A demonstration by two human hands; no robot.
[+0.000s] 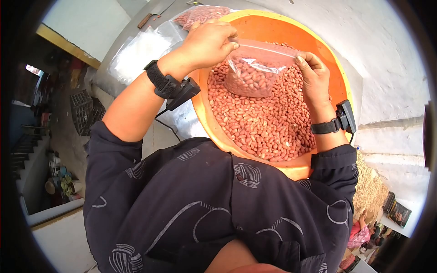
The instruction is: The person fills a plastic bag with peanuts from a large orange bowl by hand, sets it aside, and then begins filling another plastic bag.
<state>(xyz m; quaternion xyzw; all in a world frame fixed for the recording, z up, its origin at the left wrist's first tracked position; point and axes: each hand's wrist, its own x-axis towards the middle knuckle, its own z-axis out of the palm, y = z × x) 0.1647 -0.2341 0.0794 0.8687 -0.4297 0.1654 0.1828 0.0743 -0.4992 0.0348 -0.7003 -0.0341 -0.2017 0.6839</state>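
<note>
A clear zip-lock bag point(251, 79), partly filled with reddish-skinned peanuts, hangs between my hands over an orange tub point(268, 27). My left hand point(210, 42) is closed on the bag's upper left corner. Thumb and fingers of my right hand point(314, 75) pinch its upper right corner, at the end of the white zip strip. The bag's mouth edge is pulled straight between the two hands. Below it, loose peanuts point(268, 132) fill much of the tub, and the bag's bottom overlaps them in this view.
Flat clear plastic bags point(141, 57) lie in a pile left of the tub. Behind my left hand is another bag of peanuts point(200, 16). A knife with a wooden handle point(144, 21) lies farther back. A white wall point(391, 59) stands close on the right.
</note>
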